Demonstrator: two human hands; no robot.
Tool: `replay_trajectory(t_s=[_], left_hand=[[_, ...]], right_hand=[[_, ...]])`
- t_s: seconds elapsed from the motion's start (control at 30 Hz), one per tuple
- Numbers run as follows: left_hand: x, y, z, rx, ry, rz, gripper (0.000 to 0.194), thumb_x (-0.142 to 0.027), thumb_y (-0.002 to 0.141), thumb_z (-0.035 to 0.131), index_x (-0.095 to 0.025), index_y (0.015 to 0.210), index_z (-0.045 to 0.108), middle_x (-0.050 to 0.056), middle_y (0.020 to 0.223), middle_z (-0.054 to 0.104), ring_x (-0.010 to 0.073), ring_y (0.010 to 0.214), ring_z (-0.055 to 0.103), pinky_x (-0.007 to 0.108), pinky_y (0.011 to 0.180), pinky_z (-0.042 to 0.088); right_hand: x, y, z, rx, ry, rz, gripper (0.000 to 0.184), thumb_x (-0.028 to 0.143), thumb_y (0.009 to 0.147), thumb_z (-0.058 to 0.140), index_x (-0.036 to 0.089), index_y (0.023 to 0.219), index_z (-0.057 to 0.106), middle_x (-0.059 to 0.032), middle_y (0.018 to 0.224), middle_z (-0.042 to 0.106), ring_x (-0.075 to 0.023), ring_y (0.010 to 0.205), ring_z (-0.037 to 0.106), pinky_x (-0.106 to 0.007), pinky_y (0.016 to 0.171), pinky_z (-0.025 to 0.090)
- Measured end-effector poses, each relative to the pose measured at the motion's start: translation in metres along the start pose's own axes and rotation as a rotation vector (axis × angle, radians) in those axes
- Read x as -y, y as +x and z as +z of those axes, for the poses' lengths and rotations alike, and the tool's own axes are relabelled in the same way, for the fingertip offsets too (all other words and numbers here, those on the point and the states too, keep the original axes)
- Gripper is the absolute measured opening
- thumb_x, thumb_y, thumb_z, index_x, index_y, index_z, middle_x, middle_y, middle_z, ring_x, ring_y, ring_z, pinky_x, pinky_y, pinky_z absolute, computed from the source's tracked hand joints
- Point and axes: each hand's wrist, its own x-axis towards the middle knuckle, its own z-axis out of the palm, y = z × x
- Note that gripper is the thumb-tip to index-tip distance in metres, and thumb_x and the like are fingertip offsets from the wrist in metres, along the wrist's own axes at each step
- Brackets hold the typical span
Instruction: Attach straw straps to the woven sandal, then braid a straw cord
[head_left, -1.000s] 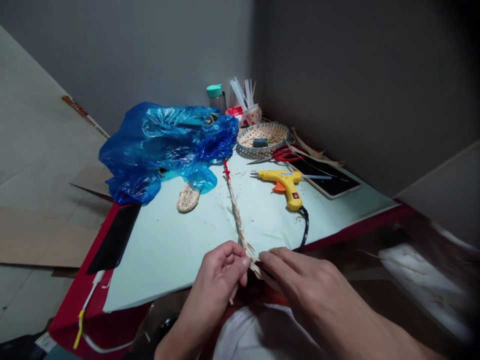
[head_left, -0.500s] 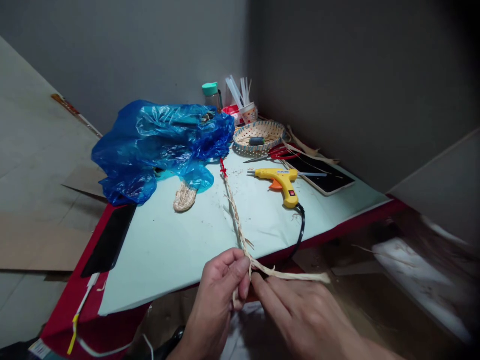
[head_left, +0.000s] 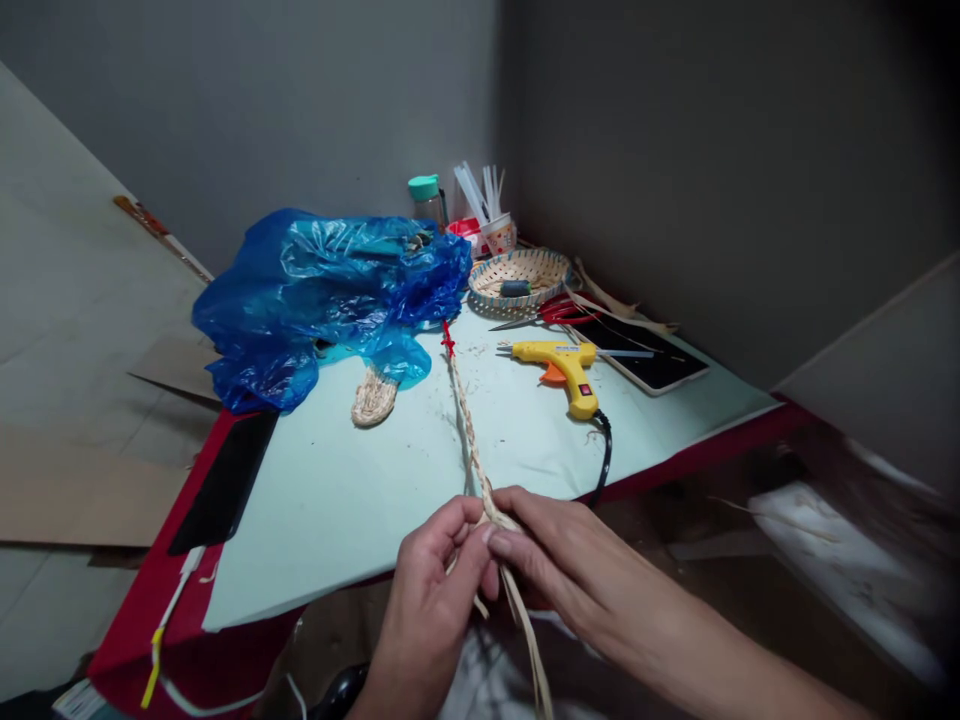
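Observation:
A pale straw braid (head_left: pixel 471 430) runs from a red tie (head_left: pixel 448 340) on the table toward me, pulled fairly straight. At its near end my left hand (head_left: pixel 446 560) pinches the strands between thumb and fingers. Close against it, my right hand (head_left: pixel 555 550) also grips the braid's end, its thumb touching the left thumb. Loose straw strands (head_left: pixel 529 635) hang down below the hands. The exact crossing of the strands is partly hidden by my fingers.
A yellow glue gun (head_left: pixel 574 370) lies right of the braid, with red-handled scissors (head_left: pixel 559 312) and a woven basket (head_left: pixel 521 270) behind. A blue plastic bag (head_left: pixel 322 290) fills the back left, near a coiled straw piece (head_left: pixel 373 398). A black phone (head_left: pixel 225 485) lies at the left edge.
My right hand has moved up and in to the braid's end, its fingers now closed on the strands. The strand that stuck out rightward now hangs downward.

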Motion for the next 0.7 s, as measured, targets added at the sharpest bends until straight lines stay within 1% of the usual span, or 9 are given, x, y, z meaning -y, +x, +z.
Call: replay_trajectory(t_s=[0.07, 0.1, 0.2, 0.3, 0.4, 0.5, 0.57, 0.63, 0.7], left_hand=[[0.000, 0.000, -0.003, 0.008, 0.100, 0.041, 0.023, -0.038, 0.092, 0.054, -0.018, 0.083, 0.060, -0.006, 0.057, 0.042, 0.0104, 0.057, 0.041, 0.020, 0.054, 0.033], [0.000, 0.000, -0.004, 0.007, 0.184, 0.071, 0.023, -0.037, 0.093, 0.052, -0.018, 0.085, 0.061, -0.005, 0.058, 0.045, 0.0110, 0.058, 0.044, 0.021, 0.055, 0.035], [0.006, -0.001, -0.006, -0.031, 0.515, 0.211, 0.022, -0.029, 0.095, 0.047, -0.019, 0.085, 0.063, -0.002, 0.065, 0.056, 0.0132, 0.065, 0.056, 0.023, 0.060, 0.039], [0.016, -0.003, -0.006, -0.131, 0.841, 0.482, 0.024, -0.019, 0.096, 0.044, -0.018, 0.080, 0.061, 0.000, 0.067, 0.062, 0.0135, 0.060, 0.060, 0.025, 0.059, 0.040], [0.026, -0.007, -0.005, -0.249, 1.080, 0.783, 0.017, -0.011, 0.093, 0.047, -0.016, 0.088, 0.063, 0.001, 0.067, 0.064, 0.0150, 0.058, 0.060, 0.028, 0.058, 0.041], [0.030, -0.011, -0.006, -0.320, 1.235, 0.944, 0.016, -0.008, 0.089, 0.054, -0.011, 0.102, 0.062, 0.003, 0.068, 0.065, 0.0157, 0.057, 0.058, 0.030, 0.057, 0.040], [0.030, -0.012, -0.009, -0.343, 1.270, 1.042, 0.019, -0.006, 0.086, 0.059, -0.006, 0.104, 0.062, 0.003, 0.066, 0.065, 0.0145, 0.055, 0.056, 0.029, 0.056, 0.040], [0.028, -0.011, -0.009, -0.352, 1.297, 1.124, 0.022, -0.005, 0.082, 0.063, -0.002, 0.104, 0.062, 0.003, 0.063, 0.064, 0.0135, 0.053, 0.054, 0.029, 0.055, 0.040], [0.025, -0.010, -0.005, -0.343, 1.363, 1.196, 0.022, -0.005, 0.081, 0.062, 0.001, 0.102, 0.063, 0.005, 0.064, 0.065, 0.0139, 0.052, 0.055, 0.029, 0.053, 0.040]], right_hand=[[-0.005, 0.002, 0.004, 0.004, 0.103, 0.008, 0.024, 0.035, 0.105, 0.038, 0.025, 0.098, 0.059, 0.0005, 0.097, 0.067, -0.0144, 0.099, 0.062, -0.022, 0.084, 0.049], [-0.007, 0.001, 0.004, -0.013, 0.119, 0.003, 0.024, 0.034, 0.104, 0.038, 0.025, 0.097, 0.060, 0.0010, 0.096, 0.068, -0.0144, 0.099, 0.062, -0.022, 0.083, 0.048], [-0.009, 0.000, 0.004, -0.044, 0.117, -0.013, 0.026, 0.029, 0.103, 0.039, 0.025, 0.094, 0.062, 0.0020, 0.088, 0.069, -0.0143, 0.084, 0.063, -0.021, 0.075, 0.046], [-0.009, 0.001, 0.006, -0.101, 0.146, -0.026, 0.028, 0.027, 0.102, 0.040, 0.025, 0.091, 0.065, 0.0024, 0.082, 0.068, -0.0141, 0.074, 0.062, -0.022, 0.070, 0.045], [-0.011, 0.004, 0.012, -0.156, 0.241, 0.006, 0.033, 0.032, 0.101, 0.041, 0.022, 0.083, 0.067, 0.0014, 0.075, 0.066, -0.0146, 0.069, 0.059, -0.023, 0.065, 0.044], [-0.014, 0.007, 0.020, -0.169, 0.314, 0.082, 0.035, 0.035, 0.099, 0.046, 0.019, 0.074, 0.065, 0.0017, 0.065, 0.059, -0.0137, 0.061, 0.055, -0.022, 0.056, 0.040], [-0.016, 0.008, 0.024, -0.164, 0.360, 0.112, 0.034, 0.035, 0.098, 0.048, 0.019, 0.072, 0.065, 0.0031, 0.059, 0.055, -0.0121, 0.055, 0.051, -0.022, 0.053, 0.038], [-0.016, 0.008, 0.025, -0.181, 0.398, 0.107, 0.032, 0.033, 0.097, 0.049, 0.019, 0.073, 0.065, 0.0030, 0.060, 0.057, -0.0120, 0.055, 0.051, -0.022, 0.054, 0.039], [-0.017, 0.007, 0.023, -0.172, 0.446, 0.111, 0.030, 0.034, 0.097, 0.050, 0.019, 0.077, 0.067, 0.0013, 0.066, 0.061, -0.0137, 0.063, 0.055, -0.022, 0.059, 0.042]])
